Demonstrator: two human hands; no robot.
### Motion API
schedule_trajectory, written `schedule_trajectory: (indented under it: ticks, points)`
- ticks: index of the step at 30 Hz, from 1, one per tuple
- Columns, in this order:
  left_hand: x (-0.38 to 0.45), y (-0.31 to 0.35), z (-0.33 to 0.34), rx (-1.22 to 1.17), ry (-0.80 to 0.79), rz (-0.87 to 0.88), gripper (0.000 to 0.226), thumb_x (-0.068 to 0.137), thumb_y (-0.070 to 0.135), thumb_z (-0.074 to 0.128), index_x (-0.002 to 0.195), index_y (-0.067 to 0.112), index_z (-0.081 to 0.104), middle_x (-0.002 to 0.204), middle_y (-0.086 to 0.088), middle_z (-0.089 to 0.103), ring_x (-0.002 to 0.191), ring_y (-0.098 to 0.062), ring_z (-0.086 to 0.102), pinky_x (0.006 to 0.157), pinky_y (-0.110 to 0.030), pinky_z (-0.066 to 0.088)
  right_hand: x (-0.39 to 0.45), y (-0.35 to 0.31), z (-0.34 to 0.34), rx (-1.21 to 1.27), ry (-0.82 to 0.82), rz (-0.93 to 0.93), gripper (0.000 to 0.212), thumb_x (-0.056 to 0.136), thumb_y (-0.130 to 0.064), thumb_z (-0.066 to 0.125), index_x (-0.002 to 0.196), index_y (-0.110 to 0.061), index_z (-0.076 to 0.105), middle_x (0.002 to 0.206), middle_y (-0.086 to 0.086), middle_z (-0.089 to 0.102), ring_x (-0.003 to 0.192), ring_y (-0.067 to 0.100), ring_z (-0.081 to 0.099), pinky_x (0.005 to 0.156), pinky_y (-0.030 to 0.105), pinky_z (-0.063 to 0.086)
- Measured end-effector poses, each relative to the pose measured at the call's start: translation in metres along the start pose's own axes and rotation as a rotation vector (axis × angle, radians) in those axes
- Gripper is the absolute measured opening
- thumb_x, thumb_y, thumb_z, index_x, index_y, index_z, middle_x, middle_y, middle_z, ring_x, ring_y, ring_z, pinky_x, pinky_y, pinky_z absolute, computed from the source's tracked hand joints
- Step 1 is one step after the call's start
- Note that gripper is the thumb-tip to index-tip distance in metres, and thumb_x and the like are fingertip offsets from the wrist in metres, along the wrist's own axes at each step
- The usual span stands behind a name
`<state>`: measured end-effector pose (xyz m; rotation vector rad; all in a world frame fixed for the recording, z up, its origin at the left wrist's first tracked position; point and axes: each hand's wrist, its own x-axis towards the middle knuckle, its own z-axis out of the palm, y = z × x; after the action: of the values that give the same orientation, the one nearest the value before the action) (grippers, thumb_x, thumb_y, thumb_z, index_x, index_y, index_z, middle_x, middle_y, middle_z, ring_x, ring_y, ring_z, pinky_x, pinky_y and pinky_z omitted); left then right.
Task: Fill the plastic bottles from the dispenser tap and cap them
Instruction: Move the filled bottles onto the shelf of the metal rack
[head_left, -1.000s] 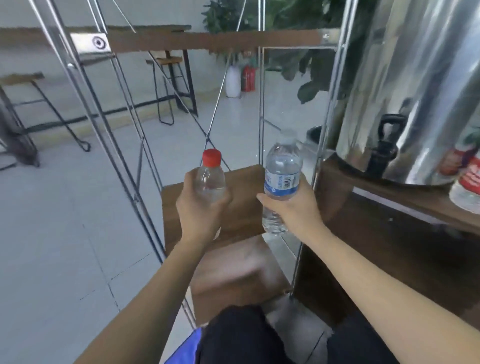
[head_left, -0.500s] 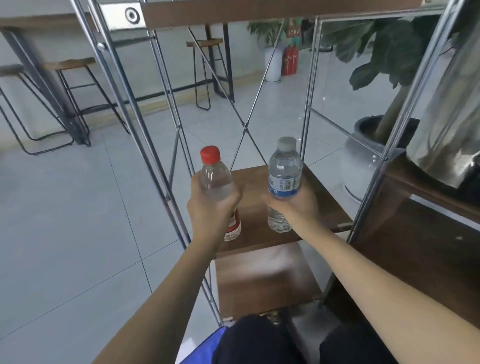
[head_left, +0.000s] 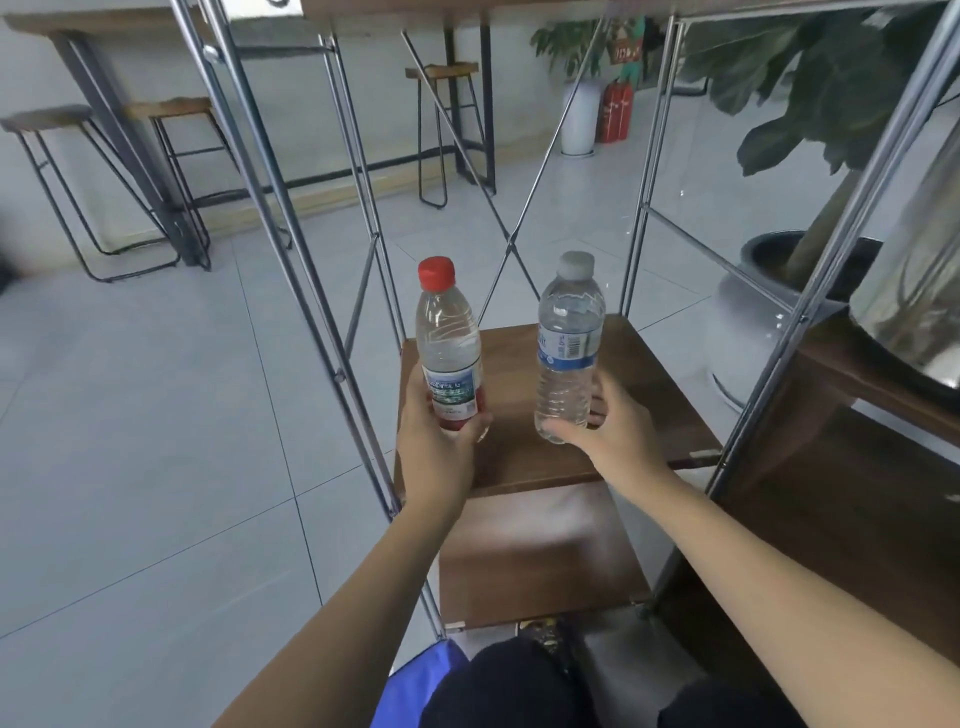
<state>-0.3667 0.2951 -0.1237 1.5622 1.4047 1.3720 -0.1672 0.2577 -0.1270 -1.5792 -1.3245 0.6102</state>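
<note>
My left hand (head_left: 436, 441) grips the lower part of a clear bottle with a red cap (head_left: 448, 343), held upright just above the left side of a small wooden shelf (head_left: 654, 415). My right hand (head_left: 618, 431) holds the base of a clear bottle with a white cap and blue label (head_left: 569, 343), upright over the middle of the same shelf. Both bottles are capped and look full of water. The steel dispenser (head_left: 914, 291) stands at the right edge on a higher shelf; its tap is out of view.
Chrome rack poles (head_left: 311, 291) and crossed braces (head_left: 511, 244) frame the shelf. A lower wooden shelf (head_left: 540, 551) sits beneath it. A potted plant (head_left: 810, 260) stands behind the rack at right. Metal stools (head_left: 171, 171) and a red fire extinguisher (head_left: 615, 111) stand on the grey tiled floor.
Both hands have slid down from the bottles' middles to their lower parts. The bottles have come down toward the small shelf, and my view has swung left, away from the dispenser.
</note>
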Motion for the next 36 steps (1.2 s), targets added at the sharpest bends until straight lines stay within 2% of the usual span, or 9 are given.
schedule_trajectory:
  ticks: [2,6,10,13,17,21,29,32,36]
  points:
    - [0.017,-0.001,0.009,0.001,0.021,-0.024,0.082,0.077,0.011,0.087,0.143,0.032,0.043,0.129,0.012,0.063,0.113,-0.008,0.061,0.095,-0.022,0.045,0.020,0.002,0.007,0.009,-0.016,-0.016,0.084,0.073,-0.032,0.091,0.145,-0.023,0.047,0.124,-0.012,0.065,0.105,0.000,0.064,0.089,0.009,0.048]
    - [0.055,-0.007,0.027,0.008,0.079,-0.069,0.079,0.081,0.009,0.082,0.146,0.027,0.041,0.130,0.007,0.065,0.114,-0.013,0.062,0.095,-0.023,0.043,0.069,0.009,0.025,0.061,-0.059,-0.016,0.085,0.075,-0.033,0.090,0.146,-0.027,0.044,0.131,-0.010,0.064,0.114,0.008,0.064,0.102,0.034,0.051]
    - [0.091,-0.013,0.040,0.004,0.136,-0.119,0.075,0.083,0.007,0.079,0.145,0.023,0.041,0.116,0.011,0.060,0.106,-0.012,0.059,0.091,-0.024,0.042,0.113,0.017,0.039,0.095,-0.085,-0.017,0.080,0.076,-0.031,0.089,0.142,-0.030,0.043,0.131,-0.009,0.064,0.114,0.010,0.064,0.103,0.040,0.052]
    - [0.113,-0.018,0.050,0.004,0.162,-0.138,0.078,0.084,0.006,0.078,0.149,0.024,0.038,0.124,0.005,0.065,0.110,-0.015,0.061,0.091,-0.022,0.041,0.140,0.021,0.046,0.105,-0.091,-0.013,0.081,0.076,-0.031,0.089,0.141,-0.034,0.041,0.131,-0.009,0.063,0.112,0.009,0.065,0.101,0.043,0.054]
    - [0.133,-0.023,0.062,-0.003,0.199,-0.169,0.079,0.085,0.006,0.077,0.150,0.028,0.038,0.131,0.001,0.066,0.118,-0.023,0.064,0.097,-0.028,0.046,0.163,0.020,0.050,0.148,-0.106,-0.007,0.081,0.080,-0.021,0.086,0.147,-0.024,0.040,0.135,-0.005,0.059,0.113,0.009,0.063,0.102,0.036,0.053]
    - [0.141,-0.026,0.065,-0.024,0.201,-0.167,0.075,0.085,0.004,0.075,0.146,0.031,0.040,0.126,0.006,0.066,0.114,-0.019,0.065,0.094,-0.026,0.044,0.175,0.020,0.052,0.126,-0.119,-0.018,0.078,0.083,-0.019,0.083,0.148,-0.021,0.039,0.137,-0.005,0.056,0.118,0.010,0.059,0.089,0.016,0.048]
    - [0.131,-0.022,0.062,-0.018,0.185,-0.206,0.078,0.089,0.012,0.074,0.154,0.030,0.035,0.131,0.008,0.063,0.120,-0.017,0.061,0.099,-0.024,0.040,0.167,0.021,0.049,0.098,-0.121,0.018,0.076,0.087,-0.027,0.080,0.151,-0.022,0.040,0.145,-0.002,0.057,0.128,0.015,0.057,0.110,0.040,0.046]
    - [0.110,-0.017,0.053,0.048,0.137,-0.229,0.083,0.091,0.020,0.075,0.159,0.023,0.027,0.145,0.000,0.058,0.131,-0.022,0.057,0.108,-0.029,0.039,0.142,0.016,0.035,-0.005,-0.088,0.059,0.072,0.091,-0.037,0.074,0.152,-0.020,0.039,0.150,-0.001,0.051,0.135,0.019,0.050,0.110,0.038,0.042]
    - [0.068,-0.002,0.038,0.206,-0.023,-0.201,0.076,0.092,0.021,0.075,0.155,0.019,0.032,0.148,-0.004,0.055,0.136,-0.027,0.052,0.112,-0.036,0.039,0.089,0.003,0.002,-0.299,-0.117,0.025,0.065,0.096,-0.050,0.063,0.151,-0.022,0.043,0.150,0.002,0.050,0.134,0.021,0.050,0.104,0.033,0.040]
